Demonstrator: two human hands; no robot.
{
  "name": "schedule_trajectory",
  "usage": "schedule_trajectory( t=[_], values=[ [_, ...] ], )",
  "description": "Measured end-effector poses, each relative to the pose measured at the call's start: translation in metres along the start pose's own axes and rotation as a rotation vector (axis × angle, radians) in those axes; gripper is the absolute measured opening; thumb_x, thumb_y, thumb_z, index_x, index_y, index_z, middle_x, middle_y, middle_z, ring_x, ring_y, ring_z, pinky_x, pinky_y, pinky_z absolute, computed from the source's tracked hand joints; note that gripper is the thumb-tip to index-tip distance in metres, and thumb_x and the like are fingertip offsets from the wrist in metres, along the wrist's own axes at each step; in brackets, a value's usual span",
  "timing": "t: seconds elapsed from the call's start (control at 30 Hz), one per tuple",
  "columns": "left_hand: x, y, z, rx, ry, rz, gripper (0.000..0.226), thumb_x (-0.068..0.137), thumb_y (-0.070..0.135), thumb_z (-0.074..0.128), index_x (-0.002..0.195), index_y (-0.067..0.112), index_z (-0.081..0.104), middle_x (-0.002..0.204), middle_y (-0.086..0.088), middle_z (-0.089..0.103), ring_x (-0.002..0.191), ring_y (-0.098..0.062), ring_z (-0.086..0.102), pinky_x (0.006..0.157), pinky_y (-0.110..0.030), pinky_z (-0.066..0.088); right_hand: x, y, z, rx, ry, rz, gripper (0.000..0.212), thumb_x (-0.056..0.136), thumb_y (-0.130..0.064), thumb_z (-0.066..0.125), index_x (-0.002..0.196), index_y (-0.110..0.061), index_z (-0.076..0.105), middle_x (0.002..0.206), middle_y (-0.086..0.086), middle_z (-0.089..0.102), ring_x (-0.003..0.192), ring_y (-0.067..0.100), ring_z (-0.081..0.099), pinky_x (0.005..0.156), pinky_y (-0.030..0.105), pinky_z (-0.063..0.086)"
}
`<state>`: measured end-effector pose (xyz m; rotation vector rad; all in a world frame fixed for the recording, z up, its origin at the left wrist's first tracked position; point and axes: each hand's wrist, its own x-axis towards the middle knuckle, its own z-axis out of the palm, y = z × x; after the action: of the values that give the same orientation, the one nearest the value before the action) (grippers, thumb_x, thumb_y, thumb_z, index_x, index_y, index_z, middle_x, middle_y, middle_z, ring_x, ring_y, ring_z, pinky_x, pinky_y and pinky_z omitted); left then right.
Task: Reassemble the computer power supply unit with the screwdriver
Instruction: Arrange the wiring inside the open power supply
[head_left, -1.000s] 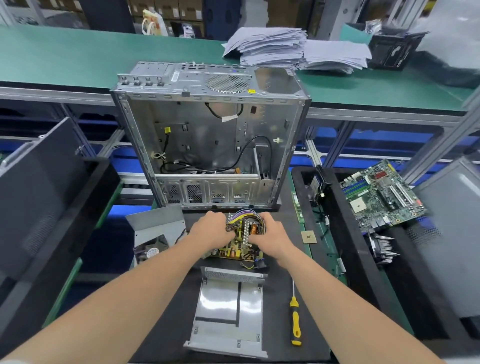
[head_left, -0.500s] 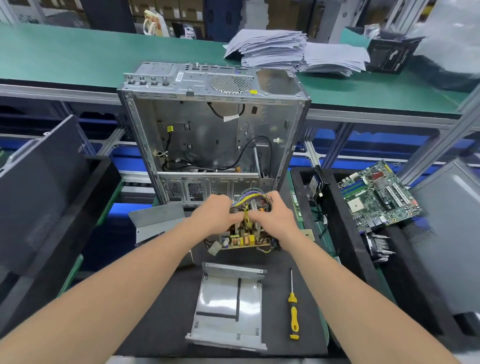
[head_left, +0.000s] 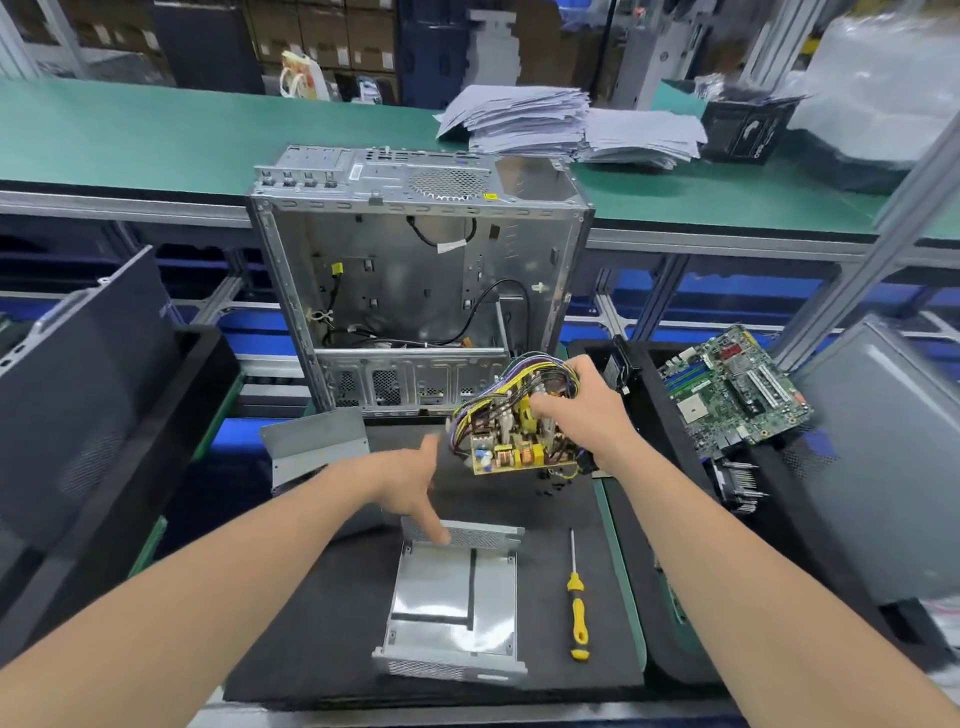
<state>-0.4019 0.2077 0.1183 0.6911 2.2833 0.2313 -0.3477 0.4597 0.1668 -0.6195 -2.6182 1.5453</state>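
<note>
Power-supply board (head_left: 511, 452), wires attached, held above bench (head_left: 322, 639) at 1 o'clock of metal housing (head_left: 457, 597); your right grip (head_left: 587, 415) clutches it. Left grip (head_left: 410, 483) spread, fingertip over housing's far wall. Screwdriver (head_left: 576, 608) at housing's 3 o'clock.

A green bench (head_left: 156, 135) on a metal frame (head_left: 130, 205) bears paper stacks (head_left: 519, 119). Cardboard boxes (head_left: 322, 31) stand stacked behind it, in dimmer light.

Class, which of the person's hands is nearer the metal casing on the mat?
Left. The left hand is at the far wall of the casing, fingers straight. The right hand is farther off, up and to the right, gripping the board.
</note>
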Motion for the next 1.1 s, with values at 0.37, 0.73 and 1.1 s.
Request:
schedule_trajectory(
  t=[0.37, 0.73, 1.1],
  values=[
    [0.004, -0.002, 0.003, 0.313, 0.24, 0.236, 0.024, 0.091, 0.016, 0.062, 0.069, 0.011, 0.055, 0.068, -0.007, 0.056, 0.065, -0.023, 0.044, 0.064, -0.038, 0.043, -0.004, -0.009, -0.02, 0.05, 0.071, -0.032, 0.048, 0.06, -0.046, 0.075, 0.1, -0.037, 0.051, 0.098, -0.006, 0.071, 0.09, 0.019, 0.067, 0.064, 0.034, 0.049],
    [0.04, -0.002, 0.004, -0.032, 0.471, 0.066, 0.033, 0.098, 0.026, 0.068, 0.075, 0.003, 0.06, 0.068, -0.009, 0.055, 0.067, -0.028, 0.05, 0.061, -0.032, 0.039, -0.003, -0.008, -0.022, 0.089, 0.065, -0.049, 0.045, 0.061, -0.042, 0.078, 0.098, -0.038, 0.053, 0.097, -0.004, 0.071, 0.084, 0.017, 0.064, 0.064, 0.035, 0.049],
    [0.024, -0.022, -0.011, -0.755, 0.314, 0.077, 0.052, 0.091, -0.019, 0.053, 0.134, 0.01, 0.056, 0.114, -0.013, 0.07, 0.098, -0.024, 0.068, 0.085, -0.033, 0.055, -0.011, 0.008, -0.007, 0.046, -0.112, -0.064, 0.043, 0.063, -0.039, 0.081, 0.099, -0.037, 0.058, 0.095, -0.009, 0.074, 0.096, 0.02, 0.069, 0.084, 0.044, 0.056]
  ],
)
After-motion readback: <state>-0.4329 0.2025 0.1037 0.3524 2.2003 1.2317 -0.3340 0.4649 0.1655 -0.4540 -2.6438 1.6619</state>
